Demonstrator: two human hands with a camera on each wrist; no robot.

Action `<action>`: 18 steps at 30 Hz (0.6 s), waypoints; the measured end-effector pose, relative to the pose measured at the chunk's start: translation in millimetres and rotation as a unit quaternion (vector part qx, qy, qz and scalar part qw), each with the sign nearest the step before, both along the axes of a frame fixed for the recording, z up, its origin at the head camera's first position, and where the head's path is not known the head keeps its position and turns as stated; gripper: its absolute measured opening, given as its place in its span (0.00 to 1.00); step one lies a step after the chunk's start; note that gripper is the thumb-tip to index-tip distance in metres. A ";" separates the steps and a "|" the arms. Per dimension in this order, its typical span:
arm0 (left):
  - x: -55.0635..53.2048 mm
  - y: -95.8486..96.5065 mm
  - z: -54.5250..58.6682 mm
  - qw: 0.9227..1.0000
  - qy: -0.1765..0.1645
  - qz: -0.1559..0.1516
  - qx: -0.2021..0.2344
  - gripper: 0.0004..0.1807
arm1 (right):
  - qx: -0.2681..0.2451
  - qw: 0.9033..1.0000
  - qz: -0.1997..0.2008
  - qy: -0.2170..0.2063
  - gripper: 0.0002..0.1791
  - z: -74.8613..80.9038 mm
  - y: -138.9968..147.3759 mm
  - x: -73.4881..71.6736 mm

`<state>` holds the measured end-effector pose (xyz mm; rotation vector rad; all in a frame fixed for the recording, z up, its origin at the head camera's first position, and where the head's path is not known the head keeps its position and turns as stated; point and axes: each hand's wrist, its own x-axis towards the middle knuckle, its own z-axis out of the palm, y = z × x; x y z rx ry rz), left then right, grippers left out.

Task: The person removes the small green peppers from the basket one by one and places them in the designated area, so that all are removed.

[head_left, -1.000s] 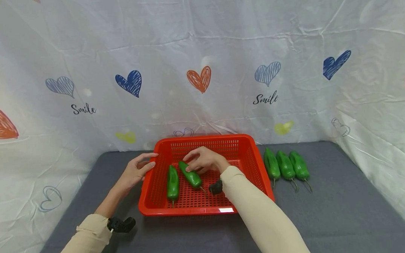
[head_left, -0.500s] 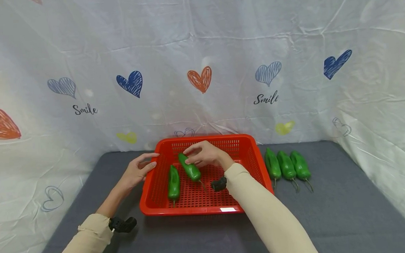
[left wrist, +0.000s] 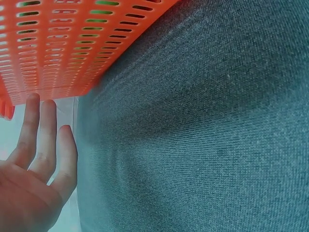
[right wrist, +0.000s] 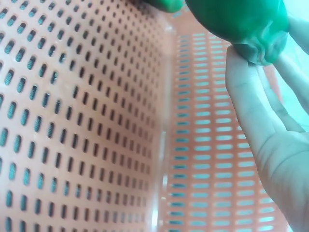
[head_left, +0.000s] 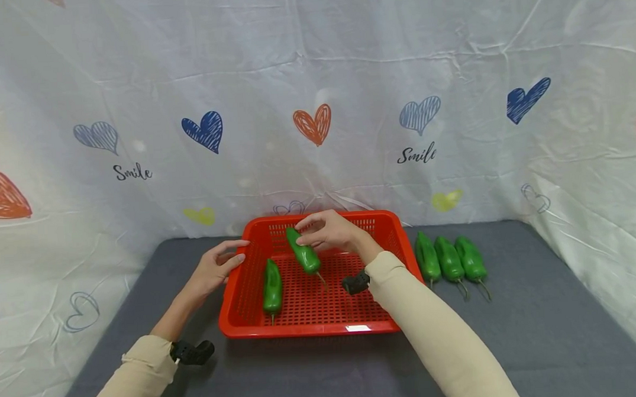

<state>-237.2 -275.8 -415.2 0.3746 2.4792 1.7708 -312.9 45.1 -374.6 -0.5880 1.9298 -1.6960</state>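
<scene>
My right hand [head_left: 334, 232] pinches a long green pepper [head_left: 306, 257] between thumb and fingers, holding it above the floor of the red plastic basket [head_left: 324, 329]. The pepper tilts, its thin stem pointing toward the near side. In the right wrist view the fingers touch the lower end of this pepper [right wrist: 236, 21], over the basket's slotted floor. A second green pepper [head_left: 272, 288] lies in the left part of the basket. My left hand [head_left: 214, 268] touches the basket's left rim; in the left wrist view its fingers extend beside the slotted wall [left wrist: 58, 48].
Right of the basket, three green peppers lie side by side on the grey cloth: a left one [head_left: 427, 259], a middle one [head_left: 450, 261] and a right one [head_left: 470, 260]. A white curtain [head_left: 317, 181] printed with hearts hangs behind the table [head_left: 542, 331].
My right hand has lifted the pepper from the basket floor and carried it slightly right and toward the back. The left hand stays at the rim.
</scene>
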 end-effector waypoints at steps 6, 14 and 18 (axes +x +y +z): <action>0.1 0.0 0.8 1.000 -0.004 0.000 0.001 0.26 | -0.009 1.000 -0.003 0.009 0.22 11.4 8.3 1.5; 0.6 -0.8 1.2 1.000 -0.009 0.000 0.003 0.26 | -0.008 1.000 0.002 0.013 0.23 24.1 18.8 4.1; 1.3 -0.4 1.3 1.000 -0.010 -0.001 0.003 0.26 | -0.014 1.000 0.001 0.017 0.23 31.6 24.3 6.7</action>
